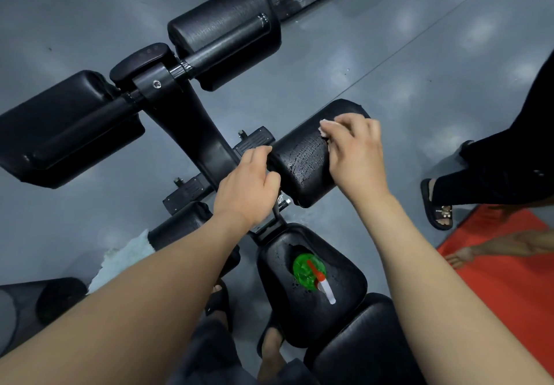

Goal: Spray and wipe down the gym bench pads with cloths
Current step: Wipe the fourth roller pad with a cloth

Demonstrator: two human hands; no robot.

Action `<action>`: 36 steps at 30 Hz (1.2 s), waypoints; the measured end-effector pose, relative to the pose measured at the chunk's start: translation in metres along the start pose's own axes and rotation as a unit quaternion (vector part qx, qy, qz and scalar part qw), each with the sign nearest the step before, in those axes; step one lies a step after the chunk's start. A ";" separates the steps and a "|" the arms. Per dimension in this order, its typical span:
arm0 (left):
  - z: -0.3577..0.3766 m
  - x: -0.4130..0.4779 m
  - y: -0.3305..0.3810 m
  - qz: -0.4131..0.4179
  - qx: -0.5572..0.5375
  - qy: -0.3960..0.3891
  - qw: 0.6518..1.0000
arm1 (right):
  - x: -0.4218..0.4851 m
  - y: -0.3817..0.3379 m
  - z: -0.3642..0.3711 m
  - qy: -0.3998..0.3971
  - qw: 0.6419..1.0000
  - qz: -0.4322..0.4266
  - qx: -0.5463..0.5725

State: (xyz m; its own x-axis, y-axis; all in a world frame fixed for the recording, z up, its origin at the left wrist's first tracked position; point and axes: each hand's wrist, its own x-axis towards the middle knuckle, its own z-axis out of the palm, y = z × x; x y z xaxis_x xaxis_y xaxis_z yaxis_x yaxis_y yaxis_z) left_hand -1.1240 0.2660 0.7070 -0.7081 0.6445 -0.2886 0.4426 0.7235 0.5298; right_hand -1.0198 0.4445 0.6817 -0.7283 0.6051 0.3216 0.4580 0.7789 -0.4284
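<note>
A black roller pad [302,160], wet on top, sticks out to the right of the bench's central post. My right hand [356,157] grips a small white cloth [325,128] and holds it against the far side of this pad. My left hand [248,190] curls over the pad's inner end beside the post. A green spray bottle [308,272] with a red and white nozzle stands on the black seat pad [344,276] below. A second white cloth [120,261] lies draped over the lower left roller pad [180,226], partly hidden by my left forearm.
Two larger black roller pads [60,133] [224,34] sit on the upper crossbar. Grey floor surrounds the bench. Another person's sandalled foot [437,202] and dark trouser leg stand at the right, beside an orange mat [503,279]. My own feet [269,345] are under the seat.
</note>
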 end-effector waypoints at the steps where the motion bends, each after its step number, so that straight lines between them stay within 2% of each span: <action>1: -0.001 0.000 0.000 0.000 -0.006 0.001 1.000 | -0.003 0.002 -0.001 0.004 1.000 0.002 0.005; 8: 0.000 0.001 -0.001 0.002 -0.002 -0.001 1.000 | -0.042 -0.007 -0.001 0.054 0.996 0.048 0.047; 14: 0.001 0.001 -0.001 0.001 -0.011 0.003 1.000 | -0.068 -0.045 0.002 -0.034 0.994 -0.092 0.039; 17: 0.001 0.002 -0.002 0.001 -0.008 0.002 1.000 | -0.043 -0.041 0.002 -0.041 0.991 -0.127 0.009; 19: 0.001 0.002 -0.001 -0.003 -0.006 0.002 1.000 | -0.020 -0.026 0.002 -0.025 0.994 -0.102 -0.014; 23: 0.001 0.001 -0.001 -0.002 -0.007 0.003 1.000 | 0.010 0.003 -0.003 0.014 0.999 0.028 -0.027; 25: 0.002 0.001 -0.002 -0.002 -0.009 0.004 1.000 | 0.006 0.000 -0.003 0.020 0.999 0.044 -0.016; 28: 0.001 0.001 -0.001 -0.002 -0.010 0.002 1.000 | -0.028 -0.023 -0.002 0.013 1.000 -0.021 0.014; 32: 0.001 0.002 -0.001 -0.002 -0.011 0.001 1.000 | -0.056 -0.046 -0.001 -0.037 0.993 -0.101 0.052; 34: 0.001 0.002 -0.001 0.000 -0.010 0.002 1.000 | -0.040 -0.042 0.002 -0.043 0.993 -0.107 0.037; 36: 0.001 0.001 -0.001 0.001 -0.009 0.003 1.000 | -0.019 -0.029 0.004 -0.027 0.997 -0.075 0.017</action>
State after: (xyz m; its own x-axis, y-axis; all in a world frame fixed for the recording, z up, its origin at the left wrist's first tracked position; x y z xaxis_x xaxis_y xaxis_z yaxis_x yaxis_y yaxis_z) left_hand -1.1248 0.2660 0.7052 -0.7104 0.6439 -0.2840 0.4331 0.7181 0.5447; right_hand -1.0212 0.4099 0.6850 -0.8140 0.4719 0.3388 0.3248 0.8532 -0.4081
